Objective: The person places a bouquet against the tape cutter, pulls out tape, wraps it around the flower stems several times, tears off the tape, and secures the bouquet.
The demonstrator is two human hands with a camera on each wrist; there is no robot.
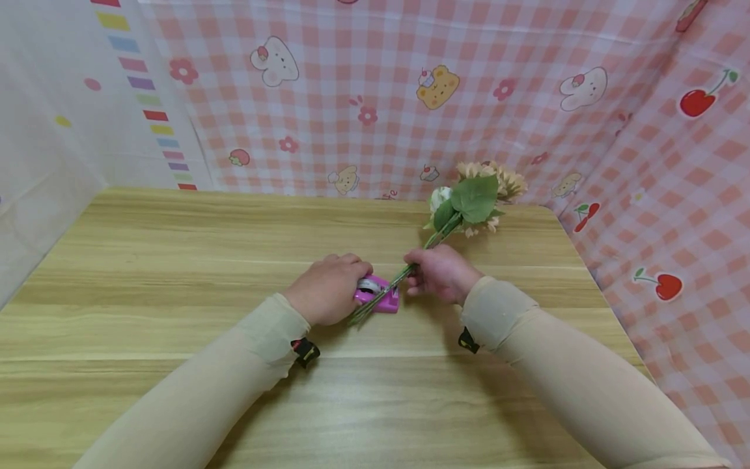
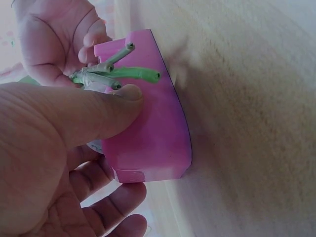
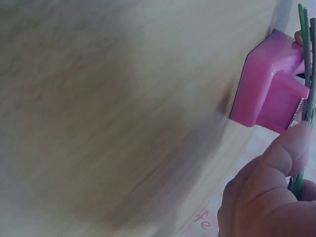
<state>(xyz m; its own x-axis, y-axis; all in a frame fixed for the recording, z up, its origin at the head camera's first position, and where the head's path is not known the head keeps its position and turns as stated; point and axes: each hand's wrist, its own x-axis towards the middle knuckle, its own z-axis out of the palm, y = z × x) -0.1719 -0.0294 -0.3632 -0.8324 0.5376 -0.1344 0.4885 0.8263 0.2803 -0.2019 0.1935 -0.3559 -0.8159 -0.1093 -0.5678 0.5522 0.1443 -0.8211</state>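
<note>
My left hand [image 1: 328, 290] grips a pink tape dispenser [image 1: 390, 303] at the middle of the table. In the left wrist view its thumb [image 2: 113, 111] presses one side wall, with the fingers curled at the far end. A pale tape roll [image 1: 368, 284] sits inside. My right hand [image 1: 442, 273] pinches the green stems [image 1: 435, 240] of a flower bunch. The stems slant across the dispenser, their cut ends [image 2: 157, 75] pointing toward me. Clear, shiny tape [image 2: 91, 79] shows around them. The right wrist view shows the serrated cutter [image 3: 296, 114] close beside the stems.
Cream and peach blooms [image 1: 508, 184] with broad green leaves [image 1: 474, 198] lean toward the back right of the wooden table [image 1: 176, 260]. A pink checked cloth [image 1: 328, 98] hangs behind and along the right side. White cloth [image 1: 53, 130] covers the left side.
</note>
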